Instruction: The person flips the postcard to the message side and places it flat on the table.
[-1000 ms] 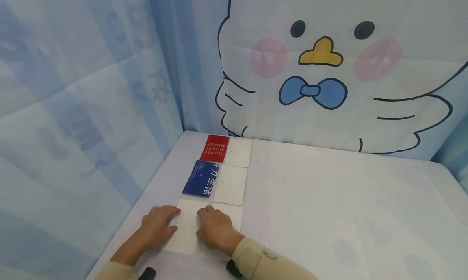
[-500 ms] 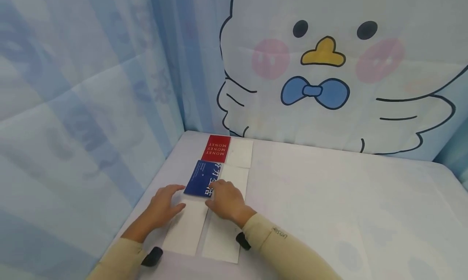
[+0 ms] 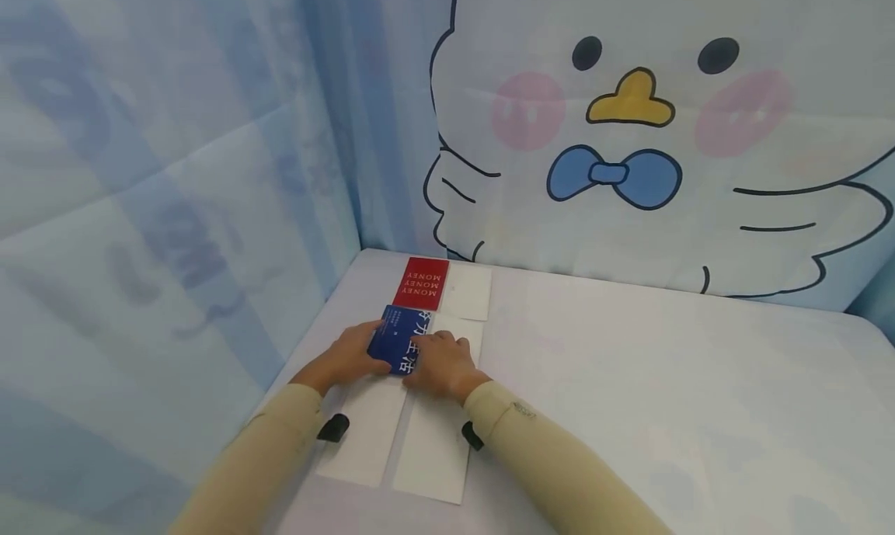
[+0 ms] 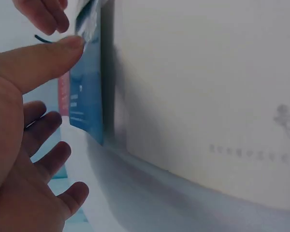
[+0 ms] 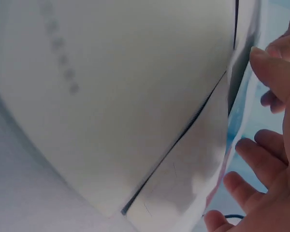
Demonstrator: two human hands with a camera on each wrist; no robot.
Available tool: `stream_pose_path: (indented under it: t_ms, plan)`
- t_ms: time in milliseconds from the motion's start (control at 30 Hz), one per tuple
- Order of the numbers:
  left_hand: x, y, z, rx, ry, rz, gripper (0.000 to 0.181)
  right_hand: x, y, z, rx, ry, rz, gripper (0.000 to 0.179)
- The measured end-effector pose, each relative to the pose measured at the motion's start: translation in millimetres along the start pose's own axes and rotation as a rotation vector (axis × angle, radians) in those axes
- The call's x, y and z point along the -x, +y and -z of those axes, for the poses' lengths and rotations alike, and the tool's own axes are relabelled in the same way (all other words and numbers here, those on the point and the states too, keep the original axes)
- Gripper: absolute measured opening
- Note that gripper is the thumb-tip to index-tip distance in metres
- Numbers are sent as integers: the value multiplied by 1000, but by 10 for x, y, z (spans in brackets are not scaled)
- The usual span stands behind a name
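A blue card [image 3: 395, 335] with white characters lies flat in the left column on the table. My left hand [image 3: 352, 353] is at its left side, thumb along the near corner and fingers at the outer edge. In the left wrist view the left thumb [image 4: 63, 50] overlaps the blue card, with the fingers spread apart. My right hand [image 3: 440, 363] lies over the card's right edge, partly covering its characters and the white card beside it. The right wrist view shows the right fingers [image 5: 261, 159] spread and fairly straight.
Beyond the blue card lies a red card [image 3: 421, 283] printed with MONEY, beside a white card [image 3: 467, 293]. Nearer me are white cards on the left [image 3: 367, 434] and right [image 3: 433, 449]. A patterned curtain [image 3: 175, 209] borders the white table [image 3: 629, 395].
Both hands have moved away from me, from the near white cards to the blue card. The left hand has come in from the left to the blue card's edge.
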State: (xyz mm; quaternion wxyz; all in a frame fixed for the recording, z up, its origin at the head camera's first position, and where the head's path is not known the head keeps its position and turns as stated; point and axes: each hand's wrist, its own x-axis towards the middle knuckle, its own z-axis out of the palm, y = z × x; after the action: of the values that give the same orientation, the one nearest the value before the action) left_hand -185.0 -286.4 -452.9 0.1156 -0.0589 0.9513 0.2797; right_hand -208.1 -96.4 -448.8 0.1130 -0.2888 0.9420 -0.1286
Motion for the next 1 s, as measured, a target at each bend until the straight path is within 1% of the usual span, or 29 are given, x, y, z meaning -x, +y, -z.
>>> stream_pose_path:
  t_ms: [100, 200, 300, 400, 533, 633, 800, 900, 1000]
  plan:
    - [-57, 11, -19, 8, -46, 18, 80, -39, 25, -7, -2, -18, -7, 73]
    - [-64, 17, -15, 5, -76, 35, 78, -64, 34, -27, -2, -28, -12, 73]
    - [-54, 26, 0, -4, -89, 38, 80, -86, 40, -49, 6, -23, -16, 70]
    - [-46, 26, 21, -25, -101, 34, 82, -94, 33, -48, 19, -12, 1, 64]
    - [-52, 15, 49, -33, -108, 36, 77, -97, 16, -25, 21, -3, 37, 54]
    - [-56, 9, 67, -36, -88, 17, 68, -91, 2, -6, 1, 5, 51, 48]
    - [-58, -19, 101, -19, -9, -9, 53, -97, -12, 12, -27, 56, 62, 42]
    - [-47, -44, 124, 21, 22, 20, 49, -111, -8, 11, -60, 89, 40, 40]
    - [-33, -73, 135, 81, 45, 33, 50, -112, -3, 9, -122, 106, 11, 40]
